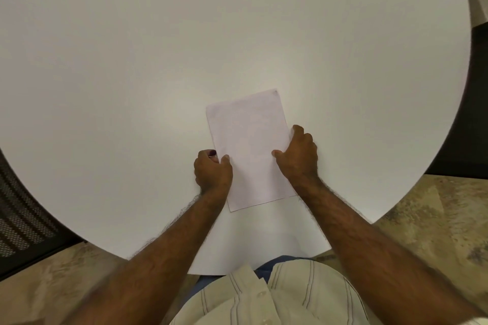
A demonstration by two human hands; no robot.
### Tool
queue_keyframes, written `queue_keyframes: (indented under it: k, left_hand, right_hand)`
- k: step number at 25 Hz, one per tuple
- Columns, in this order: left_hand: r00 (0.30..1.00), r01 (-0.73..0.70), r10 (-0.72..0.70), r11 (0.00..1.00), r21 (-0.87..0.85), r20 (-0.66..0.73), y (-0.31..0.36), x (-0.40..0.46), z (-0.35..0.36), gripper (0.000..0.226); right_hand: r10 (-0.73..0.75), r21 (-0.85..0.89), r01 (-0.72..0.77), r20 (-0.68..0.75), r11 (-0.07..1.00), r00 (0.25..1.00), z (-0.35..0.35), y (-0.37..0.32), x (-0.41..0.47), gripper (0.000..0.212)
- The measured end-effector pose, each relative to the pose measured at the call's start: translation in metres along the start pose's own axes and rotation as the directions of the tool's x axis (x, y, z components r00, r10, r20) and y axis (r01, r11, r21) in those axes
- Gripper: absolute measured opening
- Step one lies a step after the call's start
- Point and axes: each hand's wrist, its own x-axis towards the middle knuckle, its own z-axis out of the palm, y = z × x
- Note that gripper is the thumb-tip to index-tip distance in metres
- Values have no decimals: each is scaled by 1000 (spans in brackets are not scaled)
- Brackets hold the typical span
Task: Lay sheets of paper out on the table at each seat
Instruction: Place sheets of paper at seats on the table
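A person in a pale striped button shirt (277, 295) stands at the near rim of a round white bench (158, 60), both bare forearms reaching out over its edge. Between the hands lies a white rectangular sheaf of paper (250, 148), flat on the bench just in from the near rim; whether it is one sheet or several stacked cannot be told from here.

The left hand (212, 173) holds the paper's left long edge, thumb on top and fingers (211, 153) curled beside and seemingly under the margin. The right hand (299, 154) holds the right long edge, thumb tip resting on the sheet and fingers (299, 130) bent over the border. Both hands are thus closed on the paper, one on each side, neither plainly nearer than the other.

The relation that counts: the paper's long axis runs away from the person and tilts slightly, its far end leaning toward the right, so it lies a little askew to the bench edge. The far corners stretch out beyond the fingertips toward the middle of the bench. Squaring it to this seat, or peeling a sheet from the top, would likely be the move in hand.

A dark mesh chair back (21, 214) stands at the left rim, over mottled tan flooring (435, 219).
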Motion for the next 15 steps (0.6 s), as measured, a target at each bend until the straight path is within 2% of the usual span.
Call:
queue_keyframes:
  k: [4, 7, 12, 15]
  left_hand:
    - [999, -42, 41, 998, -56, -12, -2, -2, -1, 23]
    - [999, -54, 54, 996, -67, -4, 0, -2, -2, 20]
    - [995, -94, 94, 995, -44, -14, 8, -5, -11, 20]
    - [995, -102, 101, 994, -26, -28, 11, -5, -22, 18]
  right_hand:
    - [-25, 126, 25, -5, 992, 1000, 2, -1, -1, 81]
    - [-55, 156, 61, -48, 986, 997, 5, -2, -6, 63]
    - [7, 180, 3, -60, 984, 998, -2, 0, -9, 24]
    - [16, 218, -6, -42, 976, 999, -12, 0, -13, 23]
